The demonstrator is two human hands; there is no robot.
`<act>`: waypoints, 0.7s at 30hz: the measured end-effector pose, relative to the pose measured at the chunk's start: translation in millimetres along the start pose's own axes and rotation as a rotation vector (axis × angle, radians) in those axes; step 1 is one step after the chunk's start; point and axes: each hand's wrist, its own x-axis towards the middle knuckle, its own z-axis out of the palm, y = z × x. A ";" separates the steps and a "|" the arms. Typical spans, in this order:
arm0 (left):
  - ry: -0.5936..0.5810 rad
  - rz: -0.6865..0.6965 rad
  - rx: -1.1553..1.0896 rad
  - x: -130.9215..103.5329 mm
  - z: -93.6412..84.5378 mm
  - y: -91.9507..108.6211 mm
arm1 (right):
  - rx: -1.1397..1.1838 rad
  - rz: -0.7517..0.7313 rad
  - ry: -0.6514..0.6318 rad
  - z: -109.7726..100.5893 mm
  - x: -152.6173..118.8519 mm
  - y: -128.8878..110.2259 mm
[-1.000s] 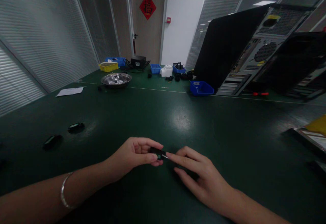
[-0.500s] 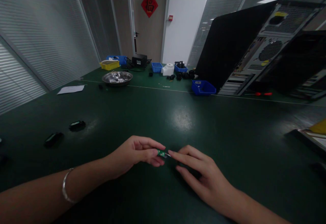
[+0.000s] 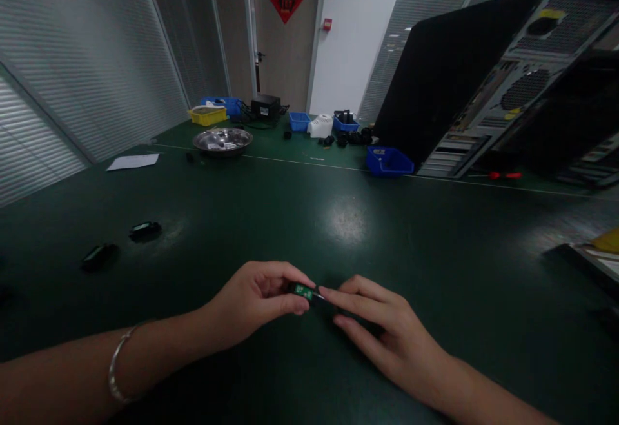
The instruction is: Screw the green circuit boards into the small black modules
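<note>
Pinching a green circuit board (image 3: 304,291), the left hand (image 3: 254,297) has thumb and fingers clamped on it at six o'clock, over the dark green tabletop (image 3: 271,209). The board's long axis runs from ten to four o'clock, its four-o'clock end pointing at the right hand (image 3: 384,318). That hand's fingers are together on a slim metal-tipped tool (image 3: 318,295); whether the tip touches the board is too small to tell.

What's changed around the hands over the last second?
The small part in the left hand has turned, showing more of its green face. Nothing was let go: the right hand still holds the thin tool. The blue bin stayed put.
</note>
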 end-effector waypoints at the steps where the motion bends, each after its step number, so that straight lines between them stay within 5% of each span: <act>1: 0.006 0.004 0.013 -0.1 0.4 -0.3 | 0.000 -0.003 0.003 0.0 0.1 0.0; 14: 0.056 0.185 0.359 -9.3 7.4 4.5 | -0.009 -0.014 0.030 7.5 -1.9 -7.6; 21: 0.040 0.099 0.200 -7.3 8.8 1.0 | 0.020 0.003 0.005 6.5 -1.9 -6.9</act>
